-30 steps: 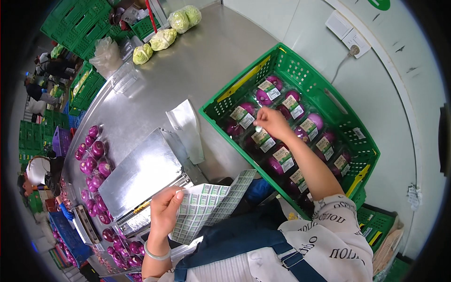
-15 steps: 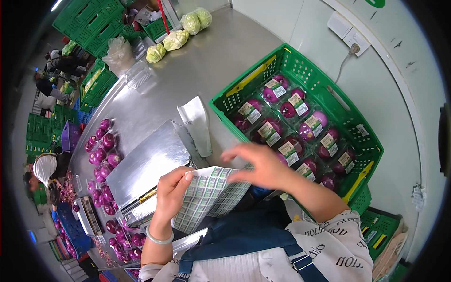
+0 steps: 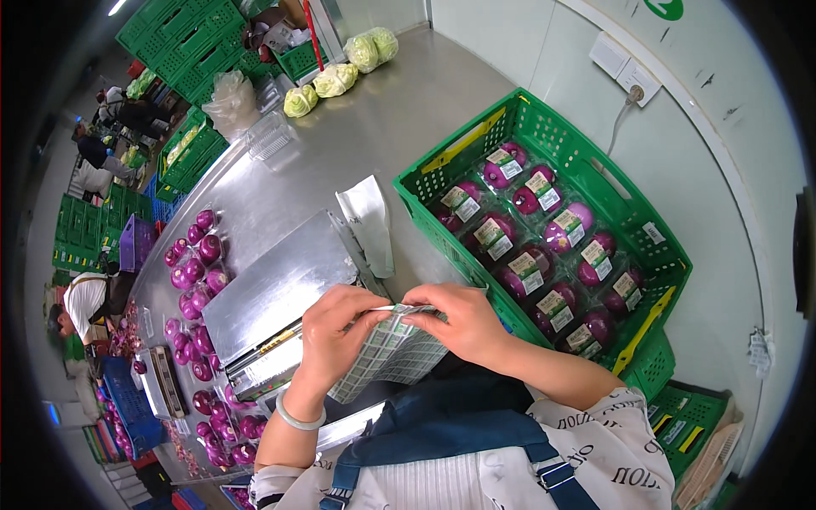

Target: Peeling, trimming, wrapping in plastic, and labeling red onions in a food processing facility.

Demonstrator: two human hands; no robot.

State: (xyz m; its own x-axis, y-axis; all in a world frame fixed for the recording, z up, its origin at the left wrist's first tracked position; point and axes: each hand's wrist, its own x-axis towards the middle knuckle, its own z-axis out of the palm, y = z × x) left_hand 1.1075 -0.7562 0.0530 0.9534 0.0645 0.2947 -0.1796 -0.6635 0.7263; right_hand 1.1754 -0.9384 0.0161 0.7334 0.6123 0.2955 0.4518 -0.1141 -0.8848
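Note:
Both of my hands pinch a sheet of small green-and-white printed labels by its upper edge, in front of my dark apron. My left hand grips the left part of that edge, and my right hand grips it close by, thumbs and fingertips together. The sheet hangs down below them and looks bent. Just beyond my left hand is a machine with a flat silver metal top. To the right stands a green crate of labelled clear packs of red onions.
More red onions in clear packs line the table's left side. A white paper strip lies beside the machine. Cabbages and a clear plastic tray sit at the back. People work farther left, near stacked crates.
My right hand, apart from the sheet's corner and blurred before, has closed on its upper edge beside my left hand. The view has shifted slightly.

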